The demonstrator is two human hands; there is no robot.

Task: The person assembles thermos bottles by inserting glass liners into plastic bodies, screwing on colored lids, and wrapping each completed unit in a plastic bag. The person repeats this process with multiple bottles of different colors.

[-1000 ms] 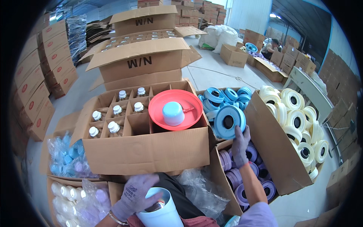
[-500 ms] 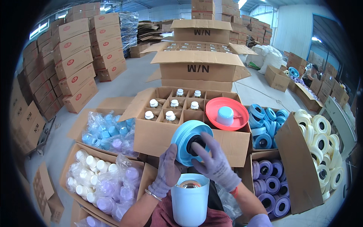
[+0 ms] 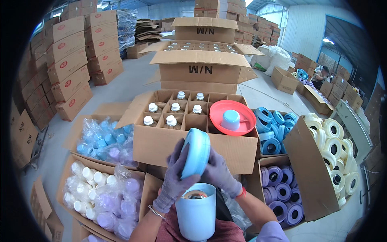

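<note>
A light-blue round plastic collar point(image 3: 196, 153) is tilted up nearly on edge above my lap. My gloved left hand point(image 3: 174, 177) grips its left side and lower rim. On the far right side, my gloved right hand point(image 3: 221, 174) is closed against the collar, its fingertips hidden behind and inside it. Below both hands, a light-blue cylindrical container point(image 3: 196, 218) stands upright between my legs, with something shiny inside its open top. In front, a divided carton point(image 3: 189, 145) holds several bottles with white caps point(image 3: 171, 120). A red dish point(image 3: 250, 121) rests on that carton with a light-blue cup point(image 3: 230, 119) in it.
At left are cartons of bagged blue caps point(image 3: 102, 141), white caps point(image 3: 90, 173) and purple caps point(image 3: 109, 201). At right lie blue collars point(image 3: 271, 146), purple collars point(image 3: 283, 191) and cream collars point(image 3: 333, 146). Stacked cartons point(image 3: 70, 60) stand behind, and a person point(image 3: 319, 77) sits far right.
The collar has turned from showing its threaded, black-centred side to standing on edge with its outer side leftward. My right hand's fingers have moved from its centre to behind it. The view has shifted slightly.
</note>
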